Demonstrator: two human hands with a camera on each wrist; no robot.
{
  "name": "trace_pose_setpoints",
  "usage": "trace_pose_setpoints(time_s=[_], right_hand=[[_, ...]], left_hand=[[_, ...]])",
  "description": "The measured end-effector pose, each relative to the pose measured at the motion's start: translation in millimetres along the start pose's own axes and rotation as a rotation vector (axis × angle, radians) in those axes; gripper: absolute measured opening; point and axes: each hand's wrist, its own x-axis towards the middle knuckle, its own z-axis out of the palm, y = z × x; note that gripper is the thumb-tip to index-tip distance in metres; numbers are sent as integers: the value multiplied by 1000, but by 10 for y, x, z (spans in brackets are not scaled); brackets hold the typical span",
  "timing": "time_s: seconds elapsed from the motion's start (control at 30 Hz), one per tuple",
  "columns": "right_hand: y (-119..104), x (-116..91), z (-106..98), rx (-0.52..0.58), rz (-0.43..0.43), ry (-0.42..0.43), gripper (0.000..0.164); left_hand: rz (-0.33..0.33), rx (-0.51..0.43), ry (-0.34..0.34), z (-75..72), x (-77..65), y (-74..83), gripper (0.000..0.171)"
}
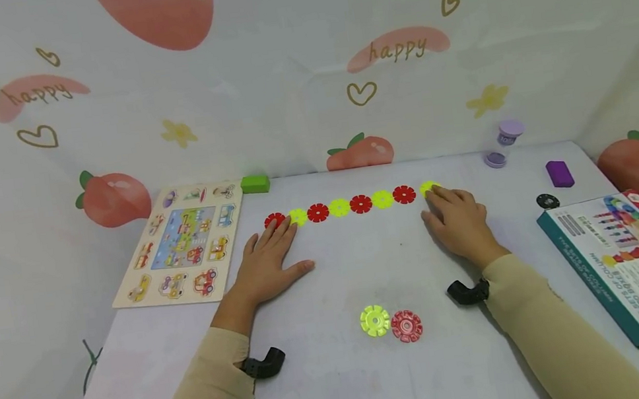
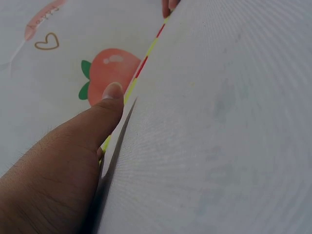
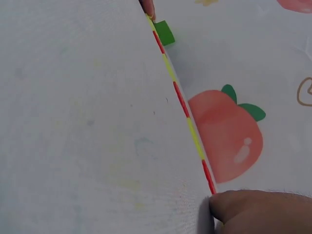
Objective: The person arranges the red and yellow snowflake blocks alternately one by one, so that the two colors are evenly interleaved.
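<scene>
left hand (image 1: 267, 262), fingers spread, touches the left end of a far row of red and yellow flower-shaped plastic discs (image 1: 360, 200); right hand (image 1: 460, 225), loosely bent, touches its rightmost yellow disc (image 1: 426, 187)

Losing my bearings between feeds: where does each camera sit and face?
Head: on the head, looking forward and down at the table; left hand, right hand and both sleeves show.
Left wrist: on that wrist, looking low across the table past the left thumb; right fingertips show at top.
Right wrist: on that wrist, looking past the right hand towards the left fingertips.
Shared: both wrist views show the disc row edge-on.
</scene>
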Motion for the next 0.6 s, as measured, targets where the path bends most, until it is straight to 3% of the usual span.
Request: trace_pose_setpoints(time_s=[0.27, 0.6], right_hand=[[23, 12, 23, -35, -7, -52, 72], [29, 5, 52, -55, -42, -72, 78]], left_hand=[[1, -8, -2, -16, 0, 21, 95], [8, -11, 3, -24, -9, 21, 95]])
